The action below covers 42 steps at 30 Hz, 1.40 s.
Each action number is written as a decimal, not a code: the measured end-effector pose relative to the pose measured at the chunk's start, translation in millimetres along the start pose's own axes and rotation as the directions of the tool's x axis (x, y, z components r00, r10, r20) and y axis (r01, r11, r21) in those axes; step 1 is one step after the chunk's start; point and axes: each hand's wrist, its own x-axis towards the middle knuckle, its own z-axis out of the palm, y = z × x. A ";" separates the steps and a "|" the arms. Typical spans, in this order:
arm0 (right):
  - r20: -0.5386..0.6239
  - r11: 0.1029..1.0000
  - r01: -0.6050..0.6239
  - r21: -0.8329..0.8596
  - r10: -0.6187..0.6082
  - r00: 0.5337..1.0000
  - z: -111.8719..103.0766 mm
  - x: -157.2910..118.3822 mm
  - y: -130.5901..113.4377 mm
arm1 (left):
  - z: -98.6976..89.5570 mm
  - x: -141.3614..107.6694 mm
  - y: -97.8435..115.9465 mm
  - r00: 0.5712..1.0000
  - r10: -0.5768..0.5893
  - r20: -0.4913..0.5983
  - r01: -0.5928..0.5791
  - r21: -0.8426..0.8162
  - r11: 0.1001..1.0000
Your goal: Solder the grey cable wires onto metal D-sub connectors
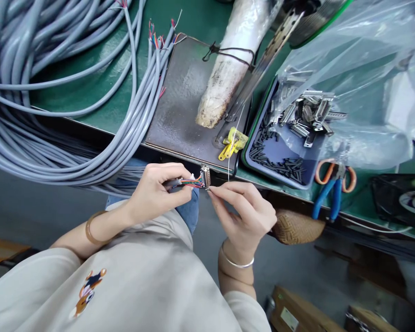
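My left hand (161, 191) pinches the end of a grey cable (173, 183), just in front of the table edge. Thin coloured wires (192, 182) fan out of that cable and meet a metal multi-pin connector (205, 177). At the connector's lower right corner are the closed fingertips of my right hand (244, 207); whatever lies between them is too small to make out. A thin white strand (229, 163) runs down from above to the right hand's fingers.
Grey cable coils (69, 152) fill the left. Behind the hands are a dark board (180, 101), a wrapped roll (224, 74) and yellow clips (232, 144). A bin (309, 166) of connectors and black pieces, pliers (335, 186) and a plastic bag (370, 87) lie right.
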 end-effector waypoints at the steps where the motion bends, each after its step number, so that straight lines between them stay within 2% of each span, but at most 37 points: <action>1: 0.006 1.000 0.021 -0.015 -0.021 1.000 0.2 -0.2 1.0 | -0.1 -0.2 0.3 1.000 0.003 0.006 -0.003 0.002 1.000; 6: 0.054 0.992 0.113 -0.060 -0.110 0.993 1.7 1.0 3.6 | -0.6 -1.7 0.4 0.999 -0.007 0.032 0.008 -0.014 1.000; 8: 0.089 0.986 0.145 -0.084 -0.137 0.987 1.8 3.2 3.2 | -0.6 -2.0 -0.7 0.998 -0.047 0.049 0.048 -0.039 0.998; 12: 0.172 0.988 0.147 -0.055 -0.135 0.976 0.0 9.0 0.3 | -1.4 -1.3 -5.3 0.966 -0.223 0.130 0.242 -0.157 0.958; 15: 0.157 0.998 0.065 0.011 -0.066 0.985 -2.1 9.7 -2.2 | -4.6 0.2 -9.1 0.927 -0.325 0.189 0.367 -0.264 0.892; 17: 0.062 0.999 -0.028 0.021 0.027 0.998 -2.9 7.0 -4.1 | -7.5 1.1 -11.0 0.907 -0.367 0.208 0.416 -0.309 0.855; 19: -0.108 0.993 -0.114 0.031 0.117 0.987 -2.4 3.3 -7.0 | -9.8 1.9 -12.5 0.892 -0.394 0.222 0.450 -0.342 0.825; 20: -0.212 0.987 -0.154 0.053 0.161 0.964 -1.3 1.8 -8.7 | -10.4 2.4 -13.1 0.886 -0.404 0.228 0.462 -0.358 0.811; 22: -0.399 0.971 -0.191 0.140 0.232 0.887 2.4 0.1 -12.4 | -10.4 3.6 -14.2 0.881 -0.414 0.228 0.472 -0.394 0.789; 24: -0.468 0.949 -0.203 0.239 0.296 0.833 7.6 -0.2 -14.8 | -8.9 5.5 -15.2 0.885 -0.417 0.209 0.466 -0.422 0.778; 26: -0.407 0.928 -0.251 0.274 0.348 0.845 12.6 -0.9 -14.6 | -6.7 8.0 -16.1 0.889 -0.418 0.187 0.456 -0.438 0.774; 28: -0.287 0.916 -0.327 0.232 0.385 0.877 16.1 -3.4 -12.1 | -4.8 10.6 -16.8 0.895 -0.412 0.170 0.443 -0.448 0.776; 31: -0.171 0.906 -0.385 0.176 0.413 0.894 18.2 -7.9 -7.7 | -3.0 14.1 -17.7 0.898 -0.411 0.156 0.436 -0.435 0.788; 35: -0.144 0.879 -0.404 0.253 0.447 0.883 16.4 -6.2 -6.7 | -1.7 19.1 -17.8 0.906 -0.406 0.123 0.420 -0.383 0.823; 40: -0.015 0.881 -0.388 0.271 0.407 0.913 10.4 0.6 -6.0 | 0.5 28.1 -14.8 0.926 -0.371 0.073 0.375 -0.315 0.872; 42: -0.068 0.897 -0.374 0.238 0.399 0.914 11.0 1.5 -3.4 | 1.3 31.7 -14.0 0.936 -0.348 0.058 0.349 -0.301 0.888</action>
